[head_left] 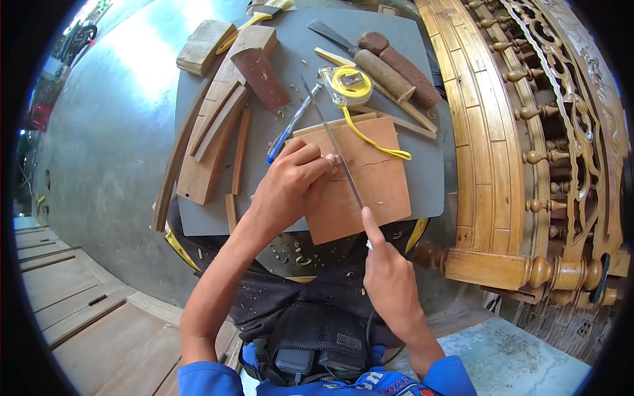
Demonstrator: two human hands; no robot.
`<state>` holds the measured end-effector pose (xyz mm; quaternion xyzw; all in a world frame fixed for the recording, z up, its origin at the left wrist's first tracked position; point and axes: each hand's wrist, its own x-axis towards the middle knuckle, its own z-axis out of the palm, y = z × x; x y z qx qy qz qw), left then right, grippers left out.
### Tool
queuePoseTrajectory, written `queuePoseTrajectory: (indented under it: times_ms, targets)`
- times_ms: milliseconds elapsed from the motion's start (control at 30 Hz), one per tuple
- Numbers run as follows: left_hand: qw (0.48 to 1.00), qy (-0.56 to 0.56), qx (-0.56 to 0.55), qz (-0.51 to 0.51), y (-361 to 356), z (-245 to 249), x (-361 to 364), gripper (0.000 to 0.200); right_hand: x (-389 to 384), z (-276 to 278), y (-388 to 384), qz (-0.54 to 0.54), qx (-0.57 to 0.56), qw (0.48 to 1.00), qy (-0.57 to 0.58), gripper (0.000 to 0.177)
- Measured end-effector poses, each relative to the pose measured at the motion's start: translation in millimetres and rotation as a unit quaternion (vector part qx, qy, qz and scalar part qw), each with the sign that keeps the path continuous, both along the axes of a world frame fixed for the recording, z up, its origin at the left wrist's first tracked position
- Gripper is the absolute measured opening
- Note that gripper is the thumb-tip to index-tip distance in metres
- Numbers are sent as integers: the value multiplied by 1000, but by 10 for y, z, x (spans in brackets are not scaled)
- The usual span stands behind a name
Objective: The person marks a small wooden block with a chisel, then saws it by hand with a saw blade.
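Holding thin metal tool point(344, 165) over wooden board point(380, 188): right hand point(389, 277), grip clamped on near end. Left hand point(290, 178) curled beside tool; grip: can't tell.

Bright glare whitens the floor point(119, 125) at upper left; fisheye edges curve into black corners

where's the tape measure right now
In the head view, the tape measure sits upper centre, right of the pen, just beyond the wooden board.

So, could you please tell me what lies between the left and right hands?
The brown board and the thin metal tool, in the head view.
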<state>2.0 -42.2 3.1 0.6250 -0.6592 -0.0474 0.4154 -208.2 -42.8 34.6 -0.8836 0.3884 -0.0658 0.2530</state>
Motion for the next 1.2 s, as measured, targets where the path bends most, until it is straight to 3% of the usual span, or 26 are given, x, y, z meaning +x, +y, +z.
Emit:
queuePoseTrajectory:
  times_ms: [433, 833, 1200]
  targets:
    - [996, -64, 54, -3, 28, 35, -17, 27, 76, -38, 19, 2, -24, 999, 25, 74]
    - [993, -105, 2, 53, 38, 22, -79, 29, 12, -70, 28, 19, -34, 999, 21, 78]
    - [988, -151, -13, 32, 26, 14, -74, 30, -25, -129, -32, 39, 1, 999, -10, 76]
